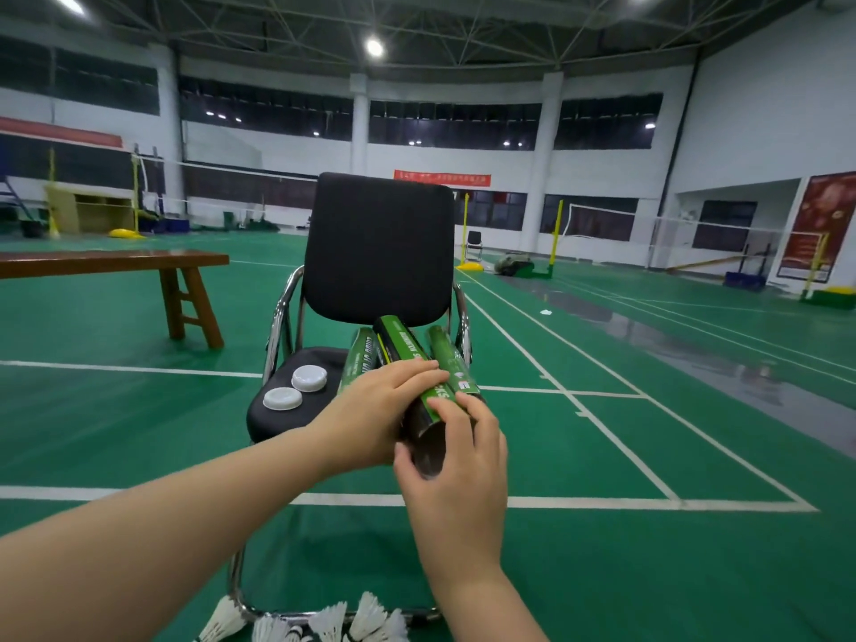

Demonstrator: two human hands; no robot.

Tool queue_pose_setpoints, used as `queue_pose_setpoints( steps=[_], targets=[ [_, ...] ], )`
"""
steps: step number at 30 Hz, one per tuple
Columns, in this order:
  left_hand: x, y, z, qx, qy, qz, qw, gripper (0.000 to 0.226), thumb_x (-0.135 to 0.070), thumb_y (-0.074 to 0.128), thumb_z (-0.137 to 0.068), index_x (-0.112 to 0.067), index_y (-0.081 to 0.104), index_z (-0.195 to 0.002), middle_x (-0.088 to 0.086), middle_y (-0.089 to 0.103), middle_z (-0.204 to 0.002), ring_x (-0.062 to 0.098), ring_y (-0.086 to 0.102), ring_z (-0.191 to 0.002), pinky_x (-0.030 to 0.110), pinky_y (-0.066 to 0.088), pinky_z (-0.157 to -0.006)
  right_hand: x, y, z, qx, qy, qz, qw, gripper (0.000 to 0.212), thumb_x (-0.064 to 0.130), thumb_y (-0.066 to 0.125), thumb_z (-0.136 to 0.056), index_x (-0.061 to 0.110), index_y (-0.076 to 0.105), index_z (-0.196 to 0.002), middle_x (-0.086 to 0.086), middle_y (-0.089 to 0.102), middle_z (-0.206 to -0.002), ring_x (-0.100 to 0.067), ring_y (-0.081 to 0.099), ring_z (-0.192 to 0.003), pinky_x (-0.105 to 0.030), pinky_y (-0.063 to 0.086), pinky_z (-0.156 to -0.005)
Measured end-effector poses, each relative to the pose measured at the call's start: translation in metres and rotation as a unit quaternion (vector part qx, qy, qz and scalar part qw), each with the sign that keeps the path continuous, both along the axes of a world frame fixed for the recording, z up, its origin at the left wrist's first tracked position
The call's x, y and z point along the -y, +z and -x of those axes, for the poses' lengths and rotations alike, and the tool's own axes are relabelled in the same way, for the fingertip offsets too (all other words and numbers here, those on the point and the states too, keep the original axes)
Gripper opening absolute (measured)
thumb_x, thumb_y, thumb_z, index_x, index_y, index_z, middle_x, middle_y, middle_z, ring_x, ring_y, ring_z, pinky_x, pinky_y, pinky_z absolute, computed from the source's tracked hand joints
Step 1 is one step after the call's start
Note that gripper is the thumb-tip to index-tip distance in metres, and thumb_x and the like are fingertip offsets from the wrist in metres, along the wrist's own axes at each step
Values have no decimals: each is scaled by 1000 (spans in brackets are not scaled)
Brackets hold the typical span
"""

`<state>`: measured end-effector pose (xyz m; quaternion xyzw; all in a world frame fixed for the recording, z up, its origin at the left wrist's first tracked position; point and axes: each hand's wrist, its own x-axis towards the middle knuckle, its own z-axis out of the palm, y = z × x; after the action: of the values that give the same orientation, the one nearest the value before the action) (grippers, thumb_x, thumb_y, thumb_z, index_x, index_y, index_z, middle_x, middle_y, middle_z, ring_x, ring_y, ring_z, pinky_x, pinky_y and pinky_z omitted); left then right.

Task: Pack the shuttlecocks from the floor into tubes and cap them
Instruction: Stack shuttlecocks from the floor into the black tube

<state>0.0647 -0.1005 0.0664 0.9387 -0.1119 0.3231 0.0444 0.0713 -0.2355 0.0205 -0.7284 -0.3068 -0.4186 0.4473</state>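
The left hand (380,414) and right hand (458,470) curl their fingers (417,372) round one green tube (399,346) at the chair (380,243), with the shuttlecocks (324,623) on the floor below, and pulling it out carelessly could topple the neighbouring tubes (448,356).

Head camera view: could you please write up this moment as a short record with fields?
chair: black padded, chrome frame
held tube: green, above the seat, far end toward the backrest
left grip: wrapped over the held tube's middle
right grip: pinches its near end
spare tubes: left tube and right tube, green, on the seat against the backrest
caps: far cap and near cap, white, loose on the seat's left
shuttlecocks: white, on the floor by the chair's base
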Motion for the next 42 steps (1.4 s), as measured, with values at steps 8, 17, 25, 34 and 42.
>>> queue_pose_setpoints(
  steps=[8,17,25,34,42],
  targets=[
    [16,42,59,36,36,-52,997,69,-21,74,-74,-18,45,-136,3,46,-140,20,42,-128,21,19,-105,15,37,56,1,28,-11,1000,53,28,77,-66,26,50,-111,-2,53,-121,-26,54,-108,-24,37,-86],
    [23,70,99,24,83,-80,993,75,-19,75,-73,-17,38,-139,3,43,-141,20,39,-130,19,19,-102,19,61,81,-13,89,-22,996,45,29,72,-72,20,55,-113,-4,52,-122,-25,51,-110,-25,34,-90],
    [24,59,103,-50,133,-94,985,77,-34,74,-73,-16,36,-138,3,43,-139,19,39,-128,25,25,-105,24,49,64,-67,199,-8,978,43,32,68,-75,20,53,-114,0,49,-116,-19,48,-104,-27,41,-84],
    [-10,-7,124,-119,146,-46,981,76,-31,75,-66,-10,41,-130,8,54,-117,23,52,-102,32,43,-84,-5,-7,54,-173,308,28,935,45,29,67,-75,24,51,-116,6,45,-110,0,42,-84,1,34,-72],
    [-53,-95,122,-198,190,-6,962,72,-37,72,-63,-12,44,-125,5,59,-110,24,55,-99,31,45,-80,-47,-78,43,-301,345,85,885,45,34,61,-69,30,52,-113,13,48,-108,12,46,-91,-2,36,-74]
  ],
)
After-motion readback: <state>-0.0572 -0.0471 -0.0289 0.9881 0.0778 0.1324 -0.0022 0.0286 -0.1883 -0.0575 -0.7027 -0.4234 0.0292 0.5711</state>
